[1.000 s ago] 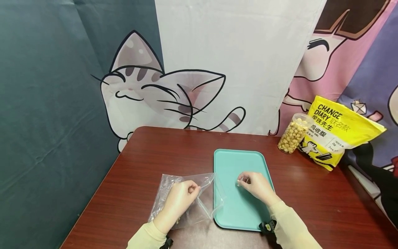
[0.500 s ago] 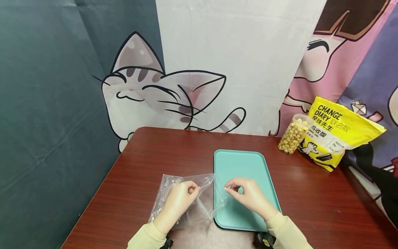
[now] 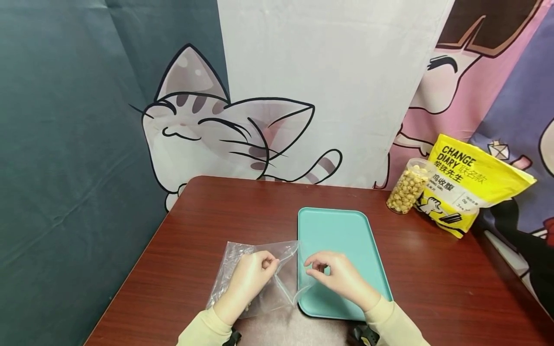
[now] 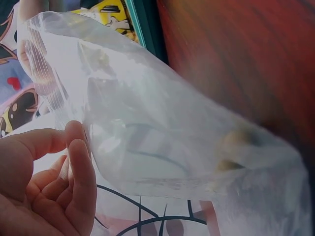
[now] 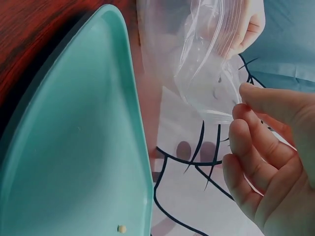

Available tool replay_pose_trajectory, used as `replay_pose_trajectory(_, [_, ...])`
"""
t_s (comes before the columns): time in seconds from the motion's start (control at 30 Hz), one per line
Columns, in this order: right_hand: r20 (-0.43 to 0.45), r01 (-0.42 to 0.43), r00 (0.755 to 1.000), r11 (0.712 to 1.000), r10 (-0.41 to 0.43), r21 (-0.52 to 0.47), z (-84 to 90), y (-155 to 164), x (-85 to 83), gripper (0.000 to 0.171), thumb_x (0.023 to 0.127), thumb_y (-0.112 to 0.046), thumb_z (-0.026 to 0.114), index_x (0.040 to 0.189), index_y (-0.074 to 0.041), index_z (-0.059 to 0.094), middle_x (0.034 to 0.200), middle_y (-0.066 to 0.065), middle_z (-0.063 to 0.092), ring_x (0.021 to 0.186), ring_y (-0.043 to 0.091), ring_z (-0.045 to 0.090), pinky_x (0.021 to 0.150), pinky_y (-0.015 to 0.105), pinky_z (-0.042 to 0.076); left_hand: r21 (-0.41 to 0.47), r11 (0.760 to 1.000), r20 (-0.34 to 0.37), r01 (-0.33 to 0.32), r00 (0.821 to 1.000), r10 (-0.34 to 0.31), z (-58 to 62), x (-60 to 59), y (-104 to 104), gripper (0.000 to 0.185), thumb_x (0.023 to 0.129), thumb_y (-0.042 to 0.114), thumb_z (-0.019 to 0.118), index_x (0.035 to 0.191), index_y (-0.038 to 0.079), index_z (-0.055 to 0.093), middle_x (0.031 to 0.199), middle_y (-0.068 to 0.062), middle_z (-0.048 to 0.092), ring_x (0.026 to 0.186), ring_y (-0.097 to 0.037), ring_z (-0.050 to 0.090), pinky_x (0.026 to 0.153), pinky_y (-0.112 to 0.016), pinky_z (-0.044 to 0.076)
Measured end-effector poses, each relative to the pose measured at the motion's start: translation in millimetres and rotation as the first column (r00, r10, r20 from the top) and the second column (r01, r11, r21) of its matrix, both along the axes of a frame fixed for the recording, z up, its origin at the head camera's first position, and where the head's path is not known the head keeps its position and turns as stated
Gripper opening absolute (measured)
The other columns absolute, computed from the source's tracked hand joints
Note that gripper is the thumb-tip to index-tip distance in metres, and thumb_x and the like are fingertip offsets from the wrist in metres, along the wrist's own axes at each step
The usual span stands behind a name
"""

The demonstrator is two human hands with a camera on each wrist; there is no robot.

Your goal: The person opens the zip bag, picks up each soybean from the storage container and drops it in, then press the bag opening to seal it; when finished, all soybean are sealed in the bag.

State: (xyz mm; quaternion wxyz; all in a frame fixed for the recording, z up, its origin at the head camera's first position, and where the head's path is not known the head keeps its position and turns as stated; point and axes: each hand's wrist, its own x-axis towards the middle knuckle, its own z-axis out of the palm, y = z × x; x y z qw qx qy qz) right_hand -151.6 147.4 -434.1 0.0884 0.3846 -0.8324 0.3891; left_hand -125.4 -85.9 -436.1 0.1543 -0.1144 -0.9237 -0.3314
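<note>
On the desk (image 3: 195, 226), toward its near-left part, a clear plastic bag (image 3: 242, 283) lies with its open mouth raised and turned toward the tray; a few pale kernels (image 4: 231, 147) show through the film in the left wrist view. The left hand (image 3: 248, 281) pinches the bag's upper rim between thumb and curled fingers, holding the mouth up. Just right of it, over the tray's near-left corner, the right hand (image 3: 342, 278) has its fingertips drawn together right at the bag's mouth; whether they pinch a kernel cannot be told. The teal tray (image 3: 342, 230) sits at the middle of the desk, its left edge touching the bag, with one small kernel (image 5: 121, 228) lying on it. At the far-right corner stands a clear jar (image 3: 407, 187) of kernels, touching a yellow pouch (image 3: 472, 185) beside it
</note>
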Motion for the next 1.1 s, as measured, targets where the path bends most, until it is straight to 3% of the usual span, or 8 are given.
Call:
replay_pose_trajectory(0.3, [-0.025,0.078,0.997,0.997,-0.078,-0.026,-4.6,10,-6.9,0.013,0.079,-0.004,0.074,0.089,-0.010,0.070,0.078,-0.010,0.063,0.067,-0.001,0.053,0.059,0.022,0.047,-0.006,1.000,-0.004,-0.003,1.000,0.003,-1.1,0.2,0,0.009,0.083,0.018,0.069,0.075,0.014,0.068,0.059,0.010,0.062,0.049,0.004,0.048,0.052,-0.019,0.042])
replay_pose_trajectory(0.67, [0.031,0.254,0.966,0.964,-0.257,0.081,-16.9,28,-22.6,0.006,0.081,-0.009,0.073,0.086,-0.010,0.071,0.072,-0.013,0.060,0.063,-0.002,0.049,0.057,0.022,0.044,-0.015,1.000,0.012,0.007,1.000,-0.006,0.4,-0.7,1,0.009,0.085,0.019,0.068,0.077,0.013,0.069,0.059,0.010,0.062,0.048,0.005,0.048,0.052,-0.018,0.042])
replay_pose_trajectory(1.1, [0.160,0.394,0.882,0.881,-0.443,0.264,-22.3,41,-36.0,0.004,0.080,-0.007,0.072,0.081,-0.010,0.069,0.068,-0.005,0.060,0.063,0.009,0.053,0.059,0.028,0.044,-0.012,1.000,0.013,0.014,1.000,-0.014,0.0,0.4,1,0.010,0.084,0.019,0.068,0.077,0.013,0.069,0.058,0.009,0.062,0.048,0.005,0.048,0.052,-0.018,0.042])
